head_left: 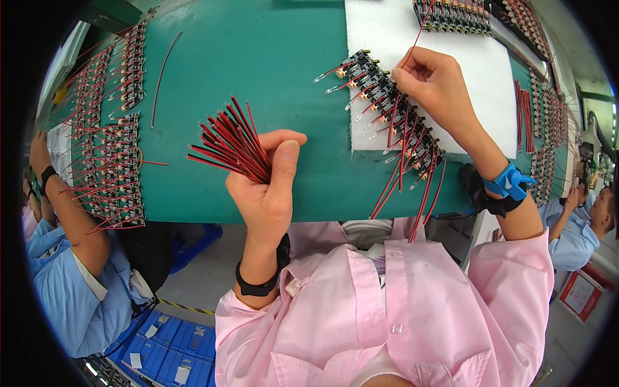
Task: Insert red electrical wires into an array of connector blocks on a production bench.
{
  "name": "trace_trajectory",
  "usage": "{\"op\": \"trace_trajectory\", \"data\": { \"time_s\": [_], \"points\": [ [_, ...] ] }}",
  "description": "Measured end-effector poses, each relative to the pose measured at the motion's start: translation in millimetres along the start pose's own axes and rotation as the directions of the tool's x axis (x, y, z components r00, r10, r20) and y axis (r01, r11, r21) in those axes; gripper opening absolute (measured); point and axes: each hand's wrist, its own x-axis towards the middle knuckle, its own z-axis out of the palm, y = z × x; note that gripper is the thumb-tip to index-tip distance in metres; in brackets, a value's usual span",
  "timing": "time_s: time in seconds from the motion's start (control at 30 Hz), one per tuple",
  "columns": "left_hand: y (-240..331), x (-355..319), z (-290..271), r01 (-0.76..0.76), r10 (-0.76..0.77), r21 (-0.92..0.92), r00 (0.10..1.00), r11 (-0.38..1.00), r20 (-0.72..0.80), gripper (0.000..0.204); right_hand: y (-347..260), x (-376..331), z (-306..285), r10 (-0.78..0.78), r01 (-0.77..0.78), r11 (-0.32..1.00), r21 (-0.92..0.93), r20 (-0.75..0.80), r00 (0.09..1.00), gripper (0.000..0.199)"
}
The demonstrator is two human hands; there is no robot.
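A thick bundle of short red and black wires (232, 143) is gripped in my left hand (269, 177), its ends fanning out up and to the left above the green mat. Between thumb and fingers of my right hand (431, 80) is a single red wire (422, 32), held over the upper part of a panel of small black circuit boards (387, 97). The panel lies slantwise, partly on a white foam sheet (480, 109). Clear LEDs stick out along its left side. Several wires hang from its lower boards toward me.
More wired board panels (116, 171) line the left of the green mat (258, 58), beside a loose red wire (166, 77). Another panel (454, 16) sits at the top of the foam. Red wires (523, 116) lie at right. Co-workers sit on both sides; blue bins (164, 345) stand below left.
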Motion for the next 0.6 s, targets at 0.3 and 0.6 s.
{"op": "trace_trajectory", "data": {
  "time_s": [0.3, 0.6],
  "points": [
    [0.2, -0.6, 0.3, -0.007, 0.007, 0.005, 1.0, 1.0, -0.002, 0.011, -0.9, -4.2, -1.0, -0.142, 0.142, 0.99, -0.023, -0.011, 0.99, 0.009],
    [-1.5, 0.8, 1.6, -0.026, 0.026, 0.004, 0.999, 1.0, -0.023, 0.01, -9.1, -6.0, -1.3, -0.357, 0.347, 0.895, -0.282, 0.017, 0.934, 0.006]
  ]
}}
